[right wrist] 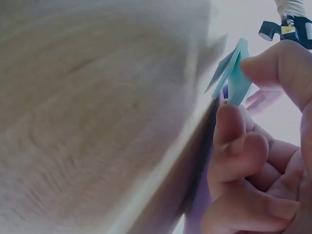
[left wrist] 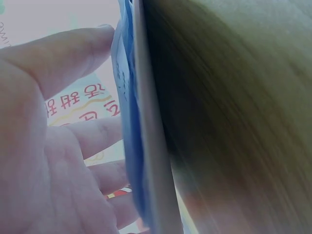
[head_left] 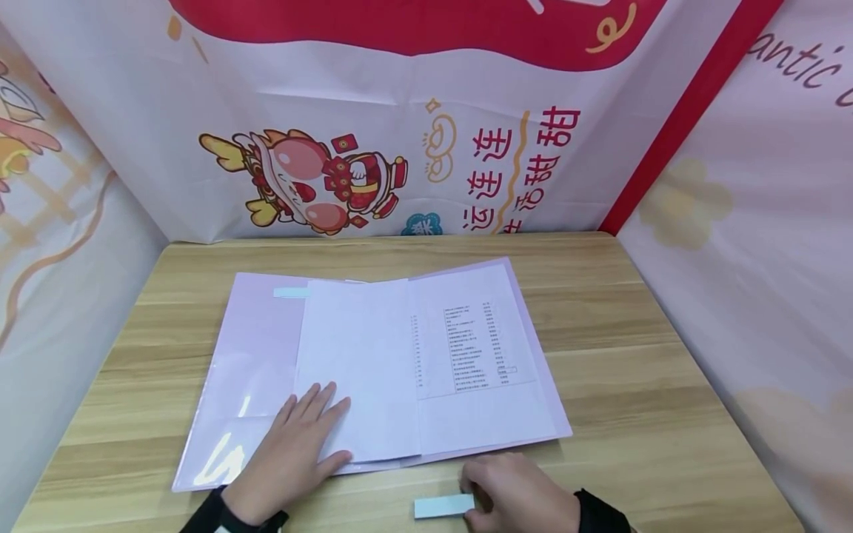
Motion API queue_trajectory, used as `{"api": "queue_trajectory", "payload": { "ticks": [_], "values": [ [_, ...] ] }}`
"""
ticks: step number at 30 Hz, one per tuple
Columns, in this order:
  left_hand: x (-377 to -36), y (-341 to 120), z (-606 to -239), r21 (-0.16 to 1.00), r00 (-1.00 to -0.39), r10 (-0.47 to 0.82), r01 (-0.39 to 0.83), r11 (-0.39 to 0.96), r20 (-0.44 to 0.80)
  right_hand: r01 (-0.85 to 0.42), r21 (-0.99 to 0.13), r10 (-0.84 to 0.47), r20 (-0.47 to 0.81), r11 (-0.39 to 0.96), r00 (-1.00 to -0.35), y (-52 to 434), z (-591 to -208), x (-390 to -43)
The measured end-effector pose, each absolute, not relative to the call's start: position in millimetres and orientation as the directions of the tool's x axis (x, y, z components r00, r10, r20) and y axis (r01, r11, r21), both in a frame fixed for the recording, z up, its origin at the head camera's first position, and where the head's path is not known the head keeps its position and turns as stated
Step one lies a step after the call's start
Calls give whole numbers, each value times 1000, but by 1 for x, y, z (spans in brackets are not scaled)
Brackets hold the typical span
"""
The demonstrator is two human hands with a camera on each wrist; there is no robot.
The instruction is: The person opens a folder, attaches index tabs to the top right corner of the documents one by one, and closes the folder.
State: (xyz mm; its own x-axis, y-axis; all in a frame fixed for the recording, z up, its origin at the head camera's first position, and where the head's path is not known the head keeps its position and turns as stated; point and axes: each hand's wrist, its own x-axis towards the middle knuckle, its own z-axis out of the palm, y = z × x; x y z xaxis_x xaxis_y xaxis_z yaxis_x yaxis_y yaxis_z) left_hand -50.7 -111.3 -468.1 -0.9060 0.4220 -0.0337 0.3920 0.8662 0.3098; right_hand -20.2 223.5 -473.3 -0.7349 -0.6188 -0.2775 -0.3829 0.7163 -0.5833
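A lilac folder [head_left: 249, 355] lies spread on the table, with white sheets inside. My left hand [head_left: 300, 444] rests on the lower left of a blank white page [head_left: 363, 363], fingers spread. In the left wrist view, the thumb and fingers of that left hand [left wrist: 63, 131] lie against the sheets. Below the folder, my right hand [head_left: 516, 492] pinches the right end of a pad of light blue sticky notes [head_left: 440, 506]. Seen from the right wrist, the sticky notes [right wrist: 236, 78] stand partly fanned apart beside the thumb, and the other fingers are curled.
A light blue sticky strip [head_left: 291, 292] projects from the blank page's upper left edge over the lilac cover. The right-hand page [head_left: 480, 422] carries a printed list. Printed cloth [head_left: 373, 81] with cartoon figures walls the wooden table [head_left: 640, 370] at the back and sides.
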Motion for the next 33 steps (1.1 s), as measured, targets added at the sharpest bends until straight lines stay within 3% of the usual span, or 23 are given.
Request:
{"api": "queue_trajectory", "payload": {
  "ticks": [9, 22, 29, 33],
  "values": [
    [-50, -113, -462, 314, -908, 419, 388, 866, -33, -458, -589, -633, -120, 666, -765, 235, -451, -22],
    [-55, -110, -457, 310, -905, 426, 411, 857, 22, -543, -476, -537, 164, 692, -828, 253, -418, -52],
    [-61, -91, -445, 492, -917, 381, 388, 780, 119, -542, -463, -510, 205, 701, -835, 253, -415, -66],
    [-68, -72, -434, 718, -946, 324, 247, 650, 32, -537, -449, -504, 202, 714, -839, 245, -414, -70]
  ]
}}
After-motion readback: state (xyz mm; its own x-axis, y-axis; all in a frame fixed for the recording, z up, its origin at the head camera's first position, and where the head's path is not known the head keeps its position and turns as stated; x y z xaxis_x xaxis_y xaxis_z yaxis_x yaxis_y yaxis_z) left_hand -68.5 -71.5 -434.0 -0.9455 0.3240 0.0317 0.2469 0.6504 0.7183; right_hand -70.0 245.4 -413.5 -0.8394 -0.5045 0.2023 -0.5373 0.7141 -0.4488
